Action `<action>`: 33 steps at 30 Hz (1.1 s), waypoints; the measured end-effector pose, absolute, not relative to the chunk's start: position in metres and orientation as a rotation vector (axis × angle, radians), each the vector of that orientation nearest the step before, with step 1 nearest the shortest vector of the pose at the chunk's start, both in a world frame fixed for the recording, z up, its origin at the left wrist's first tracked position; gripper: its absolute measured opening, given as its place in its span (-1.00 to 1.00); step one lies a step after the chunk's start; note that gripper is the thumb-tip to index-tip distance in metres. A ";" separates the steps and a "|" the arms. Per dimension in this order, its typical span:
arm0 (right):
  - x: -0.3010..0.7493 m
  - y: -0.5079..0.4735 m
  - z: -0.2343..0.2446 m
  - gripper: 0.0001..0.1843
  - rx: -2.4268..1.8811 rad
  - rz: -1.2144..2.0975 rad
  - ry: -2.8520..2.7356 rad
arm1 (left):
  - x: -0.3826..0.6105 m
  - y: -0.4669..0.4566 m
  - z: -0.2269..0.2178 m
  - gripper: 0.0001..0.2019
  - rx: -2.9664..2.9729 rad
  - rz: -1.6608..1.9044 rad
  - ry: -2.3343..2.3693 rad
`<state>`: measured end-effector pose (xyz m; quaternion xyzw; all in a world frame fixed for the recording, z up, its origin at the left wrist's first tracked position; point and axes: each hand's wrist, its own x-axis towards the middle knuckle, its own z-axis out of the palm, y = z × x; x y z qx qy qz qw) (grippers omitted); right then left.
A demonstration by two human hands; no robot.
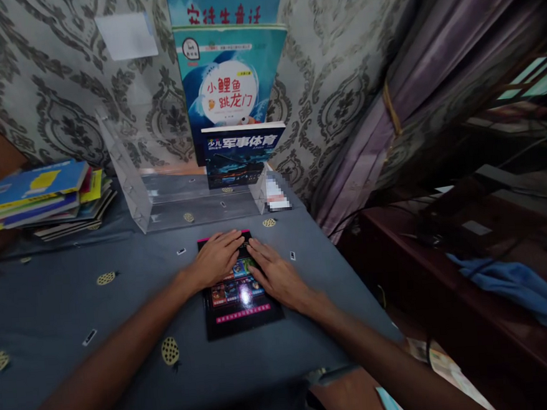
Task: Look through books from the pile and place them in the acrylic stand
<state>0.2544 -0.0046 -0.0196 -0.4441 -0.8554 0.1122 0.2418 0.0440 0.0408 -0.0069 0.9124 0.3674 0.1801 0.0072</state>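
Wallpaper (pixel 74 106): grey, scroll-patterned, behind the desk; purple curtain (pixel 361 155) tied back at far right.
Tablecloth (pixel 74 300): blue-grey with pineapple prints.
Clear stand (pixel 134 186): at the far side, a dark blue book (pixel 240 160) and a teal book (pixel 190 79) upright at its right part.
Book stack (pixel 34 200): far left, unevenly piled.
Black book (pixel 223 327): flat on the cloth, near the stand and apart from it.
Book handling: judged light and fairly thin, possibly flexible; glare suggests a glossy, slippery cover. Best hold appears to be the bare near edge, or both side edges together.
Left hand (pixel 216 259): palm down across the far left part of the cover, fingers extended toward far right, grasping nothing.
Right hand (pixel 278 276): palm down over the right edge, fingers extended toward far left, thumb spread inward, grasping nothing.
Forearms: converging from the near corners; fingertips nearly meet.
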 end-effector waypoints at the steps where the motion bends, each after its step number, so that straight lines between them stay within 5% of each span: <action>1: 0.254 -0.006 -0.020 -0.45 -1.220 0.308 -2.337 | 0.044 0.040 -0.006 -0.62 2.854 0.564 1.149; 33: 0.234 0.017 -0.030 -0.40 -1.129 0.110 -2.375 | 0.024 0.012 -0.022 -0.54 2.835 0.741 1.264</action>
